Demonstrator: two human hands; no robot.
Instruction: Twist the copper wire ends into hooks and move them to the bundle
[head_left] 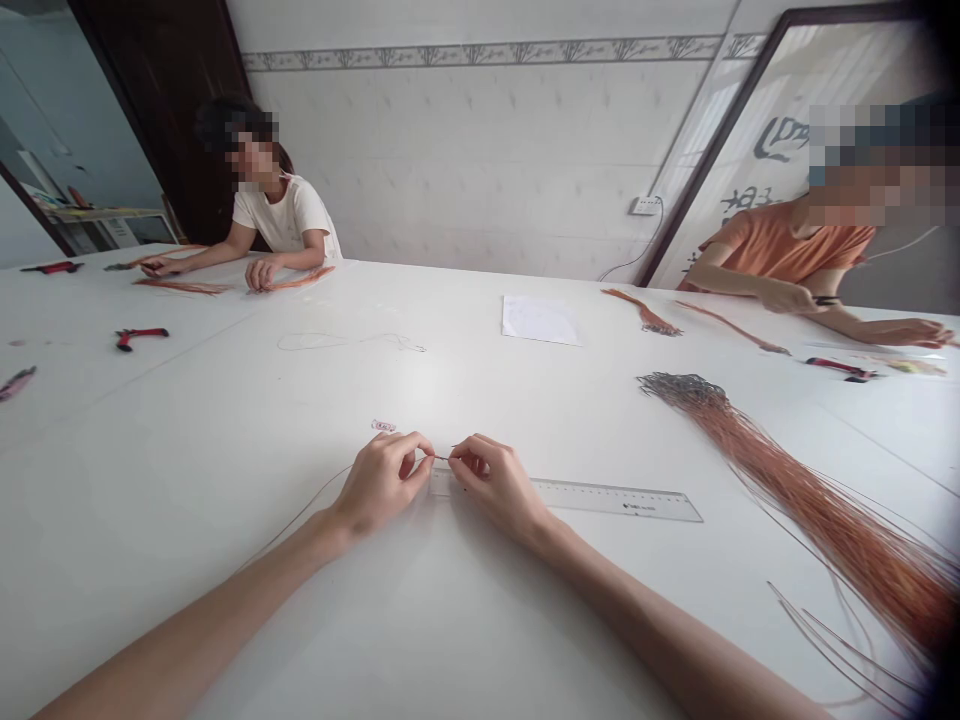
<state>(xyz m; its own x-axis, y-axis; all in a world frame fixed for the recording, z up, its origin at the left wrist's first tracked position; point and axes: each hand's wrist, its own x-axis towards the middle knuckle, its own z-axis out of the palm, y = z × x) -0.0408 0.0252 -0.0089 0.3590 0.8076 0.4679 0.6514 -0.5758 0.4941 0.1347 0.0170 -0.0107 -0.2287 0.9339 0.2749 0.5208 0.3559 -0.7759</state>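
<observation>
A thin reddish-brown wire [306, 506] runs back from my left hand [386, 475] over the tabletop. Thumb and forefinger of that hand pinch it. Just to the right, my right hand [491, 480] pinches the wire's darker end, so a short stretch shows between the two hands. Under and beside my right hand lies a clear plastic ruler [626, 498], its left end partly covered by the fingers. A small tag with red markings [383, 426] rests on the table just beyond my left hand.
A long bundle of copper-coloured wires [795, 470] with dark looped ends lies at right. Red-handled pliers [141, 338] are at left, another pair [840, 369] at right. White paper [540, 320] lies farther back. Two people sit across the white table [420, 620], more wire bundles before them.
</observation>
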